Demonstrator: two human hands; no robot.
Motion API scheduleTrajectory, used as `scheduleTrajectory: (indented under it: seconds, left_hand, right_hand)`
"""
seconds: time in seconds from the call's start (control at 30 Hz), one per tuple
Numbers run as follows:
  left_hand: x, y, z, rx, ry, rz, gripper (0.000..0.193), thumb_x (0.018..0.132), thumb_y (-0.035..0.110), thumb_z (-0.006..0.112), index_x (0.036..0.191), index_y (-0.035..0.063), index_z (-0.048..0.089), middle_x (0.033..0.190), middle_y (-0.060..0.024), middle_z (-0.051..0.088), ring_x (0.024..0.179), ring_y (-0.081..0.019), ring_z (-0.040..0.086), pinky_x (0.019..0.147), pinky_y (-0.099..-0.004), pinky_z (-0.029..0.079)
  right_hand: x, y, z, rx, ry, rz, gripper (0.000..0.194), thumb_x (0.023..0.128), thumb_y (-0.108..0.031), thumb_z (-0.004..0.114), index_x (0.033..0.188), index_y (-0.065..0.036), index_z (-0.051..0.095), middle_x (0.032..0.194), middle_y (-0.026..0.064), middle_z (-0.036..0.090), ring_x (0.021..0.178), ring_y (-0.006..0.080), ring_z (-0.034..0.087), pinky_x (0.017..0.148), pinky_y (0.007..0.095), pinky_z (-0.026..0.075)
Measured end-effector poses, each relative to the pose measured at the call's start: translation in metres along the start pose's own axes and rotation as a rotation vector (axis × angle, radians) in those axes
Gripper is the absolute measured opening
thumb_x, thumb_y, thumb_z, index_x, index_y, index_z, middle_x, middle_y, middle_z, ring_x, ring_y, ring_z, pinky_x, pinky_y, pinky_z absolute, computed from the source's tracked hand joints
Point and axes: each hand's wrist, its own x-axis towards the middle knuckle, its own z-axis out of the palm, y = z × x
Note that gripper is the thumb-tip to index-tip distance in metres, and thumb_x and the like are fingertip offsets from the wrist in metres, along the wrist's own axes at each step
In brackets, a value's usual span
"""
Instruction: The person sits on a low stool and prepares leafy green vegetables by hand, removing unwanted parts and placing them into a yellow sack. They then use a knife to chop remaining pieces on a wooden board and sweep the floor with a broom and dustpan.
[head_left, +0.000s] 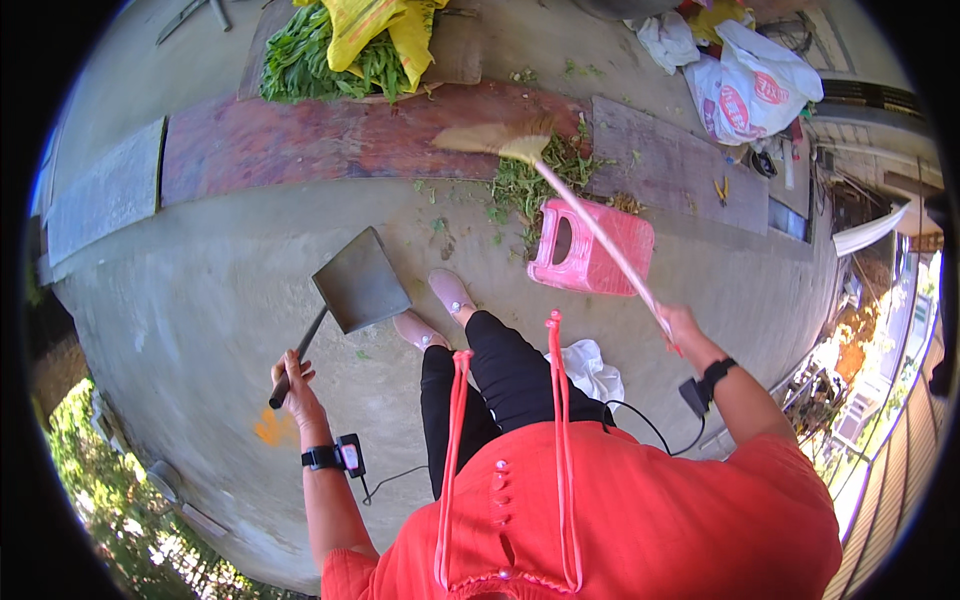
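My left hand (298, 386) grips the handle of a dark dustpan (364, 281), whose pan lies in front and to the left of my feet. In my right hand (679, 322) is the pink handle of a broom (592, 214). The broom's straw-coloured head (495, 140), blurred, reaches over a reddish board (322, 146). Beside the broom head is a heap of green plant scraps (540, 176). A pink plastic stool (607, 247) lies on its side under the broom handle, close to the scraps.
Leafy greens (300, 60) and a yellow sack (367, 30) sit beyond the board. White plastic bags (750, 90) stand at the upper right, with yellow-handled pliers (721, 191) on a grey board (675, 165). A white cloth (592, 367) lies right of my legs.
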Motion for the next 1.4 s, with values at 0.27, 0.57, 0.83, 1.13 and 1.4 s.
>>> scheduleTrajectory:
  seconds: [0.27, 0.57, 0.83, 1.13, 1.4]
  left_hand:
    - [0.035, 0.019, 0.075, -0.06, -0.111, 0.027, 0.032, 0.09, 0.035, 0.07, 0.096, 0.0056, 0.059, 0.098, -0.0073, 0.068, 0.074, -0.0153, 0.064, 0.061, -0.0271, 0.053]
    - [0.054, 0.024, 0.123, -0.187, -0.157, -0.065, 0.034, 0.084, 0.034, 0.077, 0.095, 0.008, 0.058, 0.089, -0.0045, 0.061, 0.07, -0.0165, 0.061, 0.063, -0.0313, 0.055]
    - [0.045, 0.024, 0.14, -0.131, -0.252, -0.115, 0.045, 0.083, 0.037, 0.077, 0.11, 0.006, 0.058, 0.099, -0.0073, 0.059, 0.089, -0.0233, 0.064, 0.071, -0.0382, 0.057]
    - [0.033, -0.032, 0.156, 0.218, -0.128, -0.646, 0.086, 0.084, 0.053, 0.069, 0.148, 0.0091, 0.032, 0.146, -0.0204, 0.036, 0.121, -0.042, 0.048, 0.093, -0.0578, 0.046]
    - [-0.144, -0.1, 0.353, 0.519, -1.106, -0.486, 0.062, 0.085, 0.022, 0.068, 0.136, -0.0047, 0.046, 0.072, -0.0105, 0.06, 0.068, -0.0275, 0.063, 0.069, -0.0416, 0.054]
  right_hand:
    - [0.081, -0.068, 0.108, 0.374, -0.175, -0.006, 0.034, 0.095, -0.043, 0.049, 0.086, -0.011, 0.054, 0.062, 0.0051, 0.05, 0.045, 0.0205, 0.048, 0.039, 0.0415, 0.04]
    - [-0.105, 0.077, 0.093, 0.469, -0.331, 0.055, 0.043, 0.091, -0.04, 0.063, 0.074, 0.0, 0.06, 0.055, 0.0076, 0.054, 0.039, 0.0168, 0.051, 0.032, 0.0335, 0.039]
    - [-0.169, 0.105, 0.127, 0.622, -0.709, 0.026, 0.026, 0.068, 0.009, 0.07, 0.089, 0.002, 0.057, 0.066, 0.0099, 0.058, 0.045, 0.0192, 0.058, 0.041, 0.0316, 0.045]
    - [-0.127, 0.167, 0.094, 0.023, 0.126, -0.411, 0.042, 0.06, -0.007, 0.076, 0.098, -0.003, 0.059, 0.072, 0.0176, 0.063, 0.067, 0.0385, 0.064, 0.061, 0.0461, 0.05]
    - [-0.059, 0.24, 0.015, 0.769, -0.22, 0.076, 0.035, 0.065, 0.002, 0.081, 0.089, -0.001, 0.056, 0.067, 0.0049, 0.055, 0.047, 0.0125, 0.053, 0.042, 0.0291, 0.041]
